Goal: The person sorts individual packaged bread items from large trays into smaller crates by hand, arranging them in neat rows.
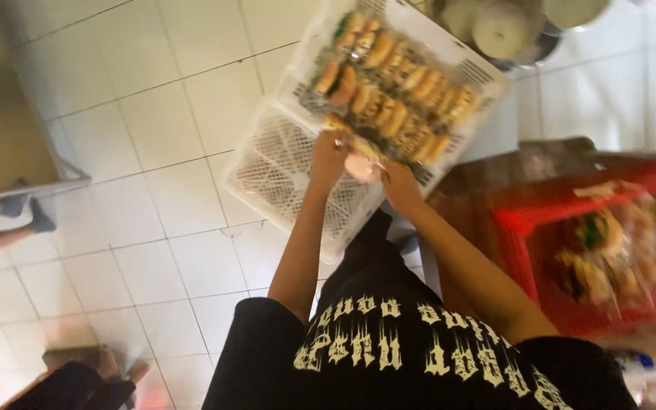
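Note:
My left hand (329, 156) and my right hand (400, 186) meet over a white plastic crate (267, 175). Between them they hold a small wrapped bun (362, 165), which is blurred. The far half of the crate is packed with rows of filled buns (392, 99), golden brown with some green filling. Its near half shows bare lattice floor. My black printed shirt (389, 349) fills the bottom of the view.
A red crate (525, 228) of wrapped sandwiches (609, 250) stands on the right. Round metal pots (503, 26) sit beyond the white crate. On the white tile floor, a person's legs (9, 220) show at the left edge and another person (77, 380) crouches at the bottom left.

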